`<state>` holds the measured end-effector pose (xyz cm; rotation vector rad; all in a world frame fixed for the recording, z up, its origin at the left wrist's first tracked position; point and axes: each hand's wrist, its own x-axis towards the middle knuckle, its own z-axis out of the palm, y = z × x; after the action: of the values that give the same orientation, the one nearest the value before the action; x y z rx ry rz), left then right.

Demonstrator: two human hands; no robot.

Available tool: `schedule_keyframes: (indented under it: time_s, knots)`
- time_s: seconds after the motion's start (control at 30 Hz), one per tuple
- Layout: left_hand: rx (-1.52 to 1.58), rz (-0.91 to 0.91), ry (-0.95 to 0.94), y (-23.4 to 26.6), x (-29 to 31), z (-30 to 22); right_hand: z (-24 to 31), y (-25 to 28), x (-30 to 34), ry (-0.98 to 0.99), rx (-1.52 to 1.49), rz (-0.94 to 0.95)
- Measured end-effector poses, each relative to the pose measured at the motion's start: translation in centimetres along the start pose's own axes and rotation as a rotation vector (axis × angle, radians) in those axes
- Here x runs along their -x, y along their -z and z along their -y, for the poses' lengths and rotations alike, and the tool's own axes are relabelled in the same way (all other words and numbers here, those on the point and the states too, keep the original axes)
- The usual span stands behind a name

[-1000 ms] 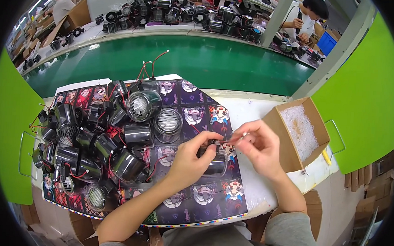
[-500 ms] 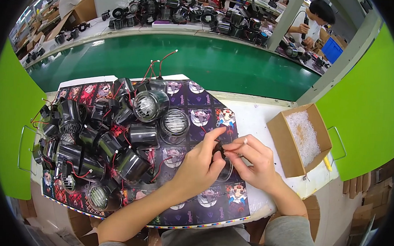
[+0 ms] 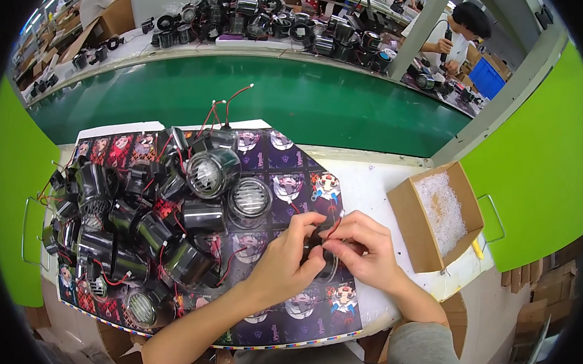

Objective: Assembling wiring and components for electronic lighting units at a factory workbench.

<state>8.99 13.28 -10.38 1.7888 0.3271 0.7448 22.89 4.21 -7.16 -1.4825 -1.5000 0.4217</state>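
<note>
While that left hand (image 3: 283, 263) is gripping a unit (image 3: 330, 270) left of the box (image 3: 416, 227), the right hand (image 3: 368, 253) is pinching its red wire (image 3: 334, 228).

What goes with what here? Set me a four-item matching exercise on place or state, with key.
1. Left hand and right hand
2. Cardboard box
3. Dark green surface
4. Blue bin

A. Upper right, near a person
B. Holding small whitish pieces
C. Close together at a dark part and red wire
D. Stretching across beyond the printed sheet

Pairs: 1-C; 2-B; 3-D; 4-A
</note>
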Motion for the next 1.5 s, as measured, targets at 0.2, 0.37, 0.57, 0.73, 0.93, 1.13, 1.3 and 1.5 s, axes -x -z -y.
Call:
schedule_keyframes:
  time_s: [0.2, 0.37, 0.57, 0.73, 0.93, 1.13, 1.3, 1.5]
  knots:
    - [0.100, 0.096, 0.075, 0.1, 0.1, -0.4, -1.0, 0.9, -0.4, -0.035, -0.209, 0.140]
    - [0.230, 0.160, 0.135, 0.5, 0.1, 0.0, -1.3, 0.8, -0.4, -0.096, -0.297, 0.162]
    - [0.241, 0.154, 0.157, 0.6, -0.1, 0.1, -1.1, 1.5, -1.0, -0.117, -0.238, 0.239]
    - [0.177, 0.132, 0.178, 0.9, -0.3, -0.2, -1.3, 1.2, -1.2, -0.014, -0.151, 0.200]
    - [0.182, 0.087, 0.210, 0.4, -0.1, 0.0, -1.3, 1.2, -1.2, 0.092, 0.001, 0.162]
    - [0.090, 0.009, 0.111, 0.4, 0.0, -0.1, -0.4, 0.8, -1.1, 0.142, 0.153, 0.124]
    - [-0.021, -0.154, 0.104, 0.6, -0.3, 0.3, 0.9, 1.0, -1.6, 0.051, 0.280, 0.131]
    - [0.003, -0.228, 0.121, 0.4, -0.9, 0.1, 2.8, 0.5, -1.7, -0.022, 0.305, 0.124]
